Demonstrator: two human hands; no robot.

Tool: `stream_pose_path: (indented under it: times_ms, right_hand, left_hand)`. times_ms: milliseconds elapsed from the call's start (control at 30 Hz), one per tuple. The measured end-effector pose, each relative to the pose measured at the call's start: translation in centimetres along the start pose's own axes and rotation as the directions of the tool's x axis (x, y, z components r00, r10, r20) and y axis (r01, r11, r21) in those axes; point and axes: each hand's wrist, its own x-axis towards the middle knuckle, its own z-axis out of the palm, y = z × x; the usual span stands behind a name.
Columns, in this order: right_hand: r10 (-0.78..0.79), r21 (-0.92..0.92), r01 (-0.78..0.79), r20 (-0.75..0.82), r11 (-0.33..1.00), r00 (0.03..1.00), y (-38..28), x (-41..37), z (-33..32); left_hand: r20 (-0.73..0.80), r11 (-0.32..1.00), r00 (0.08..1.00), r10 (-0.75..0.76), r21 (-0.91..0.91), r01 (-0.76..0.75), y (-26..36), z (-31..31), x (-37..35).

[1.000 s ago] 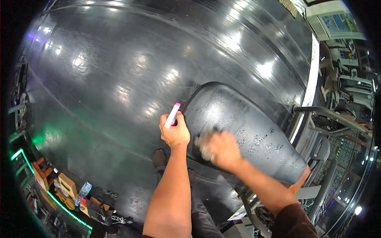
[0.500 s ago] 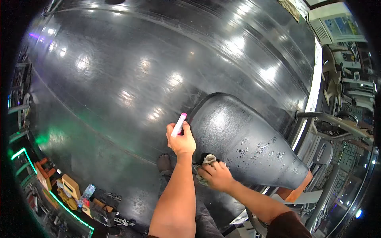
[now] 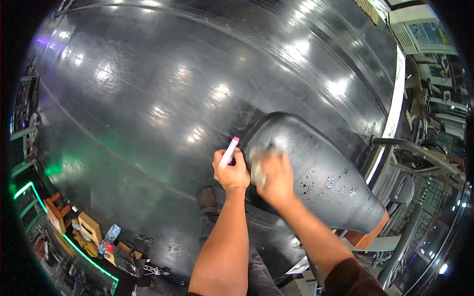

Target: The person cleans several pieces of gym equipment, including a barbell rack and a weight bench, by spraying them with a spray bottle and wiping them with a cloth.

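A black padded seat (image 3: 316,163), broad at its upper left and narrow at its lower right, lies before me with cracked, flaking patches on its surface. My left hand (image 3: 231,169) is closed round a white bottle with a pink tip (image 3: 230,152), just beside the seat's left edge. Pressed on the broad part of the seat is a pale cloth (image 3: 257,170), held in my right hand (image 3: 276,177), which is blurred by motion. Brown material (image 3: 374,232) shows at the narrow end.
Dark glossy floor (image 3: 148,89) spreads beyond the seat. Metal frames and a bent bar (image 3: 419,154) stand at the right. At the lower left are a plastic bottle (image 3: 110,236), a wooden box (image 3: 89,228) and green light strips. My foot (image 3: 206,198) is below my left hand.
My right hand has moved up with the cloth, from the seat's lower left edge onto its broad part. My left hand and the white bottle have shifted slightly right.
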Motion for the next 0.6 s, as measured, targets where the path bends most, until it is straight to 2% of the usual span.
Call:
stream_pose_path:
  times_ms: [33, 100, 133, 200, 267, 300, 333, 367, 433, 467, 500, 533, 600]
  right_hand:
    - [-0.024, -0.026, 0.027, 0.111, 0.999, 0.994, -0.3, -4.3, 0.6]
    - [-0.072, 0.005, 0.073, 0.204, 0.997, 0.976, -0.6, -11.0, 1.2]
    - [-0.154, -0.079, 0.190, 0.334, 0.979, 0.930, -0.8, -12.6, 0.1]
    - [-0.225, -0.053, 0.267, 0.395, 0.962, 0.891, 0.4, -12.5, -0.6]
    - [-0.212, -0.129, 0.277, 0.375, 0.952, 0.902, 3.7, -10.1, 0.4]
    - [-0.117, -0.146, 0.171, 0.319, 0.974, 0.941, 1.5, -3.4, -3.1]
    - [-0.030, -0.099, 0.040, 0.099, 0.994, 0.995, 3.9, -0.6, -2.6]
    - [-0.007, -0.144, -0.013, -0.143, 0.989, 0.990, 3.6, 4.1, -4.0]
    - [0.090, -0.115, -0.134, -0.326, 0.984, 0.941, 5.9, 9.6, -3.5]
    - [0.161, -0.095, -0.208, -0.363, 0.973, 0.918, 5.3, 11.0, -3.0]
    - [0.126, -0.164, -0.186, -0.321, 0.969, 0.939, 4.4, 10.9, -2.0]
    - [0.091, -0.235, -0.158, -0.274, 0.959, 0.957, 3.6, 10.8, -1.1]
    - [-0.017, -0.131, 0.003, -0.110, 0.991, 0.994, 1.8, 8.8, -0.4]
  left_hand:
    - [-0.001, 1.000, 1.000, 0.016, 0.012, -0.016, 0.1, -0.1, 0.1]
    - [-0.012, 0.999, 0.999, 0.036, 0.036, -0.035, 0.0, -0.2, 0.0]
    - [-0.017, 0.999, 0.999, 0.041, 0.025, -0.040, 0.1, -0.2, 0.1]
    - [-0.019, 0.998, 0.998, 0.058, 0.017, -0.058, 0.1, -0.3, 0.1]
    - [-0.019, 0.997, 0.997, 0.073, 0.024, -0.072, 0.2, -0.2, 0.1]
    - [-0.023, 0.997, 0.997, 0.073, 0.030, -0.072, 0.0, -0.3, 0.1]
    - [-0.015, 0.998, 0.998, 0.065, 0.025, -0.064, -0.2, -0.6, 0.0]
    - [-0.001, 0.997, 0.998, 0.070, 0.012, -0.070, 0.0, -0.6, 0.0]
    - [-0.002, 0.997, 0.997, 0.077, 0.000, -0.077, 0.2, -0.5, 0.1]
    - [-0.003, 0.997, 0.997, 0.079, 0.007, -0.079, 0.3, -0.5, 0.2]
    - [0.000, 0.997, 0.997, 0.077, 0.015, -0.077, 0.2, -0.5, 0.2]
    - [0.002, 0.997, 0.997, 0.071, 0.019, -0.071, 0.2, -0.4, 0.1]
    - [0.036, 1.000, 0.999, 0.012, 0.012, -0.012, 0.0, -0.4, 0.2]
